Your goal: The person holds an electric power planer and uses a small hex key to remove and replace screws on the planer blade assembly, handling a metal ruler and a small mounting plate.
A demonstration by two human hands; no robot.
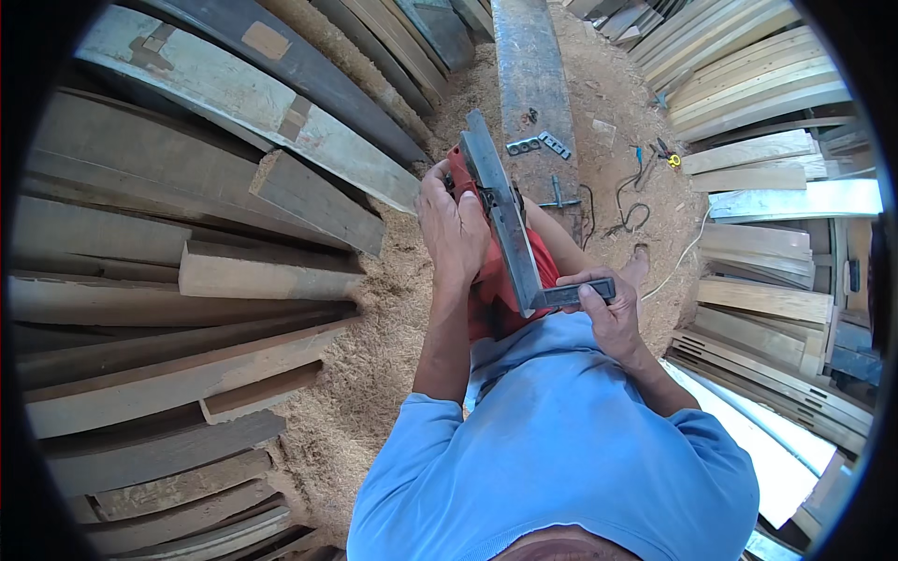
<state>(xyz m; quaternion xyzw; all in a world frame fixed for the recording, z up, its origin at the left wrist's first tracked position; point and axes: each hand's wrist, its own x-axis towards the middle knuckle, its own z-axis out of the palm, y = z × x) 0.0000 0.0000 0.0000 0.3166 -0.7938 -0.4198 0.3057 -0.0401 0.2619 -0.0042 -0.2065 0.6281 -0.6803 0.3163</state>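
My left hand (453,224) is closed around the body of a red electric planer (460,174), which is tipped up so its long grey metal sole (505,220) faces right. At the sole's near end, my right hand (613,318) grips the dark stock of what looks like a try square (578,293), thumb on top. The stock sticks out to the right at an angle to the sole. Part of the red body is hidden behind the sole and my left hand. Ahead on a plank bench (533,56) lie two small metal pieces with holes (524,146) and a T-handled wrench (558,193).
Stacked boards (122,224) line the left side, and more timber (758,84) stands along the right. Sawdust and shavings (346,411) cover the floor. A dark cable (630,210) lies right of the bench, near a yellow-handled tool (673,160). A pale cord (690,251) crosses the floor.
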